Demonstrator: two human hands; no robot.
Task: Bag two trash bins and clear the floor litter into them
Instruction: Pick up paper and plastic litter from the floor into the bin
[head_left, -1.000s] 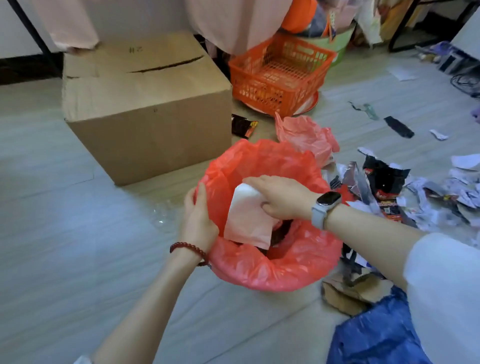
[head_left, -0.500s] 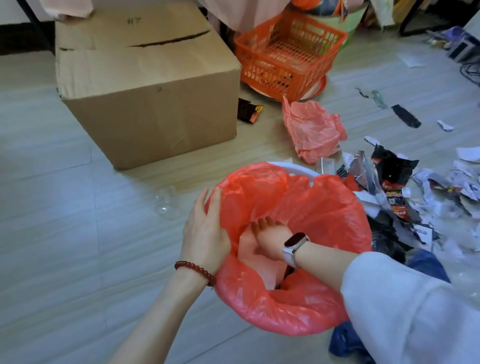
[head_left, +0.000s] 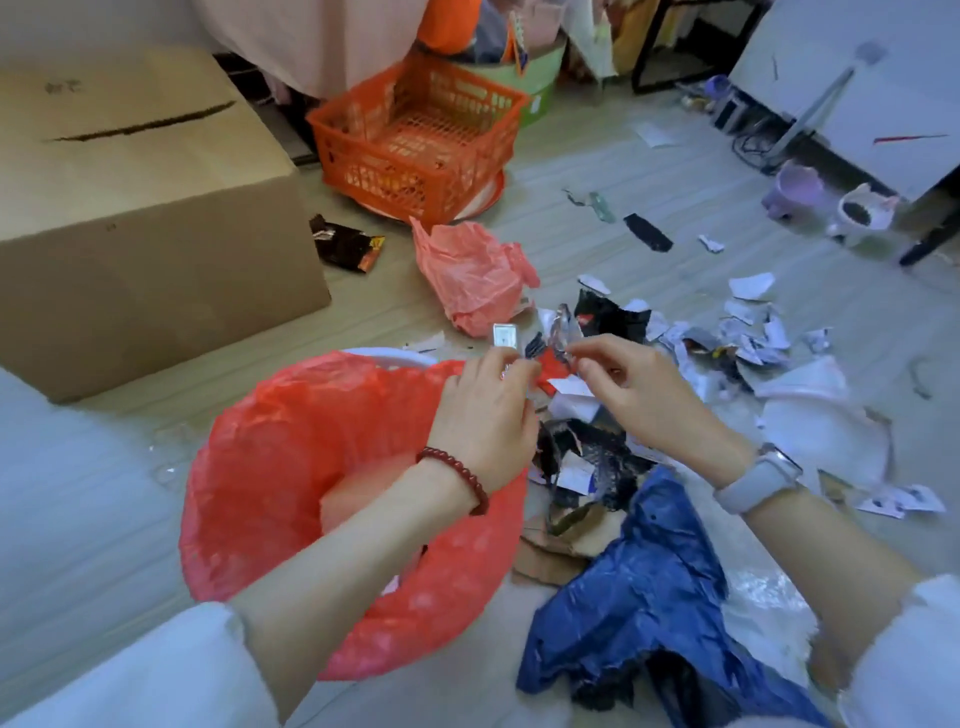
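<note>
Floor litter (head_left: 587, 415) lies heaped just right of the red-bagged bin (head_left: 311, 467), directly under both hands, the left hand (head_left: 485, 415) and right hand (head_left: 644, 400) each with fingers curled, pinching scraps, the left nearer the bin's mouth.

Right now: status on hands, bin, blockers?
Left hand and right hand picking at litter pile. Red-bagged bin open beside it. Nothing blocking.
</note>
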